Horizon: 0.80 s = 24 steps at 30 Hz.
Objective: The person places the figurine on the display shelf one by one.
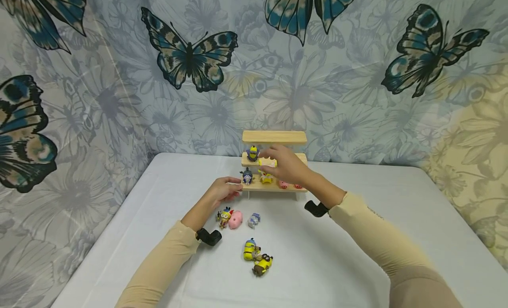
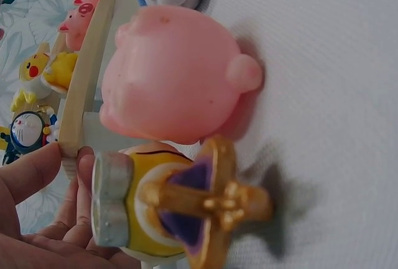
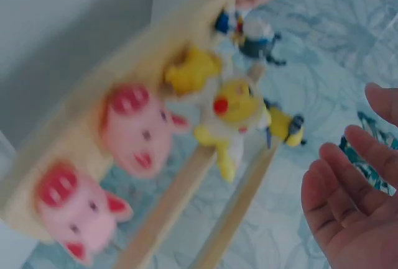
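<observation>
My left hand [image 1: 223, 191] pinches the lower left corner of a three-tier wooden display shelf [image 1: 274, 137], thumb and fingers at the board's end [image 2: 71, 135]. My right hand [image 1: 287, 167] is raised in front of the middle tier, fingers spread and slightly bent, holding nothing. Just beside it on that tier stands a yellow-and-white figurine with a red nose [image 3: 239, 104]. A yellow minion figurine [image 1: 252, 153] is at that tier's left end. Along the bottom tier are a dark blue figurine [image 1: 247, 177], a yellow figurine [image 3: 193, 70] and two pink pig figurines [image 3: 140, 129].
On the white table below my left hand lie a minion figurine with gold trim [image 2: 161, 204], a pink pig figurine [image 2: 174, 73] and a grey-blue figurine [image 1: 254, 219]. Nearer, two yellow minion figurines [image 1: 263, 265] lie together. A butterfly-print cloth [image 1: 190, 114] hangs behind the shelf.
</observation>
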Motion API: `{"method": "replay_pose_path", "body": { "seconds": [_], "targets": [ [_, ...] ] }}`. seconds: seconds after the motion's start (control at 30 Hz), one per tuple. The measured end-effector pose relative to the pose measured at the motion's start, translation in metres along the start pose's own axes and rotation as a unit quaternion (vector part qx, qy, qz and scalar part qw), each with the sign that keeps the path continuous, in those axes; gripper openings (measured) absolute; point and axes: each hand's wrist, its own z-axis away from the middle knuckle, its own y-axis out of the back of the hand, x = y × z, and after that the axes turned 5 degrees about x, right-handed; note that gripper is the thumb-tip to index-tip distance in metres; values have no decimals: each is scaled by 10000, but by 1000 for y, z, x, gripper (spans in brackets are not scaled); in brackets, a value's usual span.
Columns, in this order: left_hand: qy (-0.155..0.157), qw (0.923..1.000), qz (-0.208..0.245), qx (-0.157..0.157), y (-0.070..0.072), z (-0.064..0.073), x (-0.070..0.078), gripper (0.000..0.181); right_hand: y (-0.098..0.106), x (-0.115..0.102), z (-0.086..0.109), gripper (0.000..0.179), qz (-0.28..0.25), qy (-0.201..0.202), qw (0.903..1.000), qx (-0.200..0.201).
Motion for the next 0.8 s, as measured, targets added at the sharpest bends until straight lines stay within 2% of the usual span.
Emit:
{"method": "replay_pose_path", "body": {
  "seconds": [0.2,0.43,0.6,0.8],
  "targets": [
    [-13,10000,-51,-10,0,3,0,38,-16,-2,21,27,-497,243,9983,-186],
    [6,10000,-25,22,-1,4,2,38,-39,4,38,27,-1409,131,9831,-1161],
    [34,9999,-70,81,-2,4,3,37,-59,10,47,29,-1561,-57,9734,-1678],
    [25,9999,-130,93,-2,2,1,36,-80,17,53,31,-1378,5,9725,-1875]
  ]
}}
